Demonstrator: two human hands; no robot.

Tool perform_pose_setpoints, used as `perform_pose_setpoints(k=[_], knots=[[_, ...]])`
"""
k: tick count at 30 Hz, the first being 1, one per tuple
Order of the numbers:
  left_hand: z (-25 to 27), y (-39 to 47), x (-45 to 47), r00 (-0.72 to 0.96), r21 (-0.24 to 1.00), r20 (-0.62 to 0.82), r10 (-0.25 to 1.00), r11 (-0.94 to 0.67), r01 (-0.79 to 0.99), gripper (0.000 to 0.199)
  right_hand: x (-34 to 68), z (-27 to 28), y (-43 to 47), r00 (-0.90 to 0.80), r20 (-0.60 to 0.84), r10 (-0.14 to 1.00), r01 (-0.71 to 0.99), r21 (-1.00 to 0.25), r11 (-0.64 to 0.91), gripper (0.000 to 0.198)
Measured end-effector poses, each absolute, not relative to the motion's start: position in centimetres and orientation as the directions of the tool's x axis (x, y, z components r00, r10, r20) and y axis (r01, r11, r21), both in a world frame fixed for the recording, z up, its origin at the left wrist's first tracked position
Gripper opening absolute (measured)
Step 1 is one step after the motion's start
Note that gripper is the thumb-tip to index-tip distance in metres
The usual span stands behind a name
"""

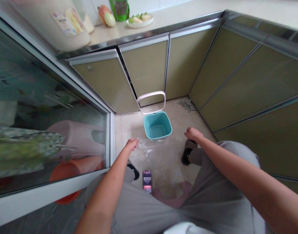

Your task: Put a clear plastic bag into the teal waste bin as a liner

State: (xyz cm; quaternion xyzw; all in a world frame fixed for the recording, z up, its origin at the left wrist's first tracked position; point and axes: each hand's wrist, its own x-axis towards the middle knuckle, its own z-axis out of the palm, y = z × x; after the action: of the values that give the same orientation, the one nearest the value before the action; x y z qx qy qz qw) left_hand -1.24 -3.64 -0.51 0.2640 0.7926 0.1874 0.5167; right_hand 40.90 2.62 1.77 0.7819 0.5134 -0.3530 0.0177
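A thin clear plastic bag (150, 156) is spread low over the floor between my hands; its outline is faint. My left hand (132, 145) is closed on its crinkled left edge. On the right, my right hand (193, 133) is also closed, with the film running faintly toward it; the exact grip is hard to make out. Just beyond the bag stands a teal bin (158, 126) with nothing inside. Its pale pink rim frame (151, 94) is tipped up at the back, leaning toward the cabinet.
A blurred-out dark package (147, 181) and a pink object (174, 195) lie between my feet. Cabinets (144, 63) border the floor ahead and to the right. A glass door (110, 139) stands at left. Fruit and a plate (140, 22) sit on the counter.
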Motion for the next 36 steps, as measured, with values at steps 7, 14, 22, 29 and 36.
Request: perform_pose_setpoints(k=[7, 14, 22, 29, 36], knots=[[-1.3, -3.6, -1.2, -0.286, 0.525, -0.508, 0.812, 0.555, 0.645, 0.021, 40.3, 2.1, 2.6, 0.204, -0.535, 0.820, 0.902, -0.223, -0.370, 0.012], [1.9, -3.6, -1.1, -0.290, 0.604, -0.418, 0.861, 0.502, 0.619, 0.035, 40.1, 4.1, 5.7, 0.200, -0.485, 0.851, 0.886, -0.282, -0.369, 0.018], [2.8, -3.3, -1.9, -0.258, 0.574, -0.384, 0.887, 0.448, 0.686, 0.029, 33.7, 11.3, 15.4, 0.014, -0.195, 0.981, 0.872, -0.477, -0.108, 0.029], [2.6, -3.2, -1.6, -0.174, 0.574, -0.429, 0.886, 0.416, 0.705, 0.030, 28.5, 15.3, 21.8, -0.263, 0.060, 0.963, 0.906, -0.328, 0.268, 0.052], [4.8, -3.2, -1.0, -0.077, 0.429, -0.541, 0.838, 0.354, 0.831, 0.039, 30.6, 14.8, 17.6, -0.470, -0.032, 0.882, 0.865, -0.218, 0.453, 0.037]])
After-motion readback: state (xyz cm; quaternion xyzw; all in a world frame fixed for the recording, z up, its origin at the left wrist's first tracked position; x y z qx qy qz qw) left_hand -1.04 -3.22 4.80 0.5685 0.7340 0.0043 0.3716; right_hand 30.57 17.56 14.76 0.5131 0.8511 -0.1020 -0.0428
